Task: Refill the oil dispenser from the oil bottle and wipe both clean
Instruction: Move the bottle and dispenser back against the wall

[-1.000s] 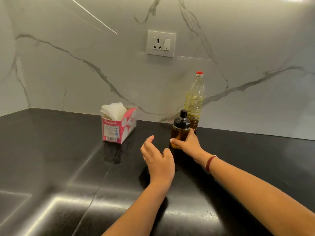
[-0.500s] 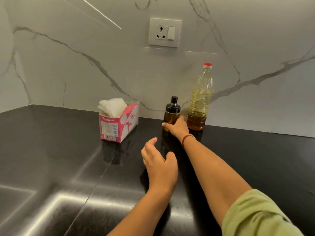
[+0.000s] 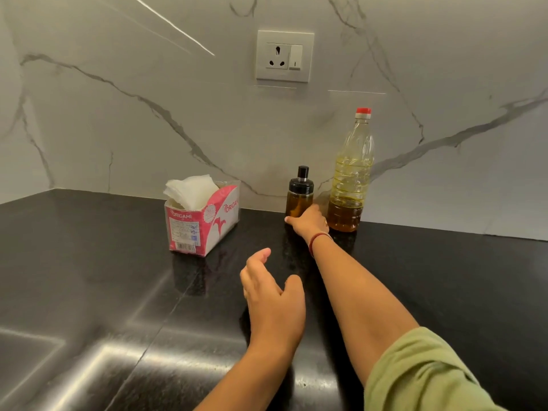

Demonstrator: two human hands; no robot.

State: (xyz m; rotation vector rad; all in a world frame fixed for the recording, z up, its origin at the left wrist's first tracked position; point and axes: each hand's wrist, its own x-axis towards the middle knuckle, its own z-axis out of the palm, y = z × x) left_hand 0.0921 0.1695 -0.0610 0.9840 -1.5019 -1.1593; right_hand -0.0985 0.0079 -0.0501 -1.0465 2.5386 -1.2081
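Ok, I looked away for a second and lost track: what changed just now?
The right hand moved the oil dispenser away from the person, back toward the wall, so it now stands just left of the oil bottle; the hand still grips its base. The left hand hovers open over the counter as before. The oil bottle and tissue box have not moved.

One oil dispenser (image 3: 299,200), one oil bottle (image 3: 351,173), one tissue box (image 3: 204,223), one wall socket (image 3: 284,56)
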